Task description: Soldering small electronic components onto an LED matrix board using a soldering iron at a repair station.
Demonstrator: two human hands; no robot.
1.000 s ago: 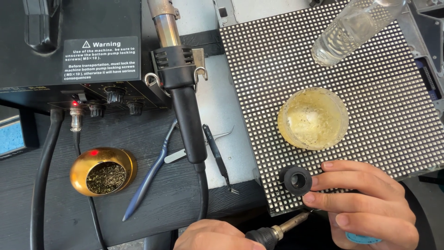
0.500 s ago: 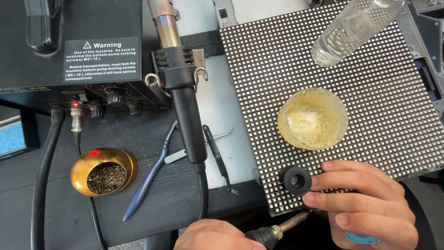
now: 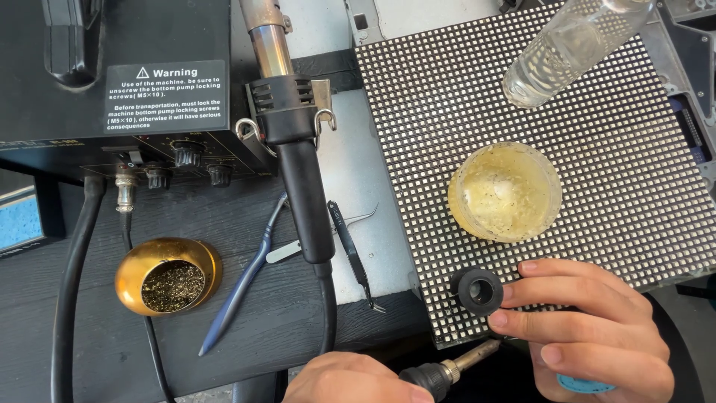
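Black and ring-shaped, a small rubber piece (image 3: 477, 290) is sitting on the near edge of the dotted LED panel (image 3: 611, 179), just below the yellowish flux tub (image 3: 505, 191). The right hand (image 3: 589, 328) is resting half-curled, its fingertips touching the ring without gripping it. The left hand (image 3: 350, 379) is clenching a soldering iron (image 3: 453, 369), its tip lying just under the panel's edge.

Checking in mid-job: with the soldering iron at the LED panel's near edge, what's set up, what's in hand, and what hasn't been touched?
Set up: flux dish and black ring sit on the LED panel. In hand: left hand grips the soldering iron, tip at the panel's near edge; right hand steadies the panel. Untouched: hot-air wand is holstered, tweezers lie aside. Finished joints cannot be made out.
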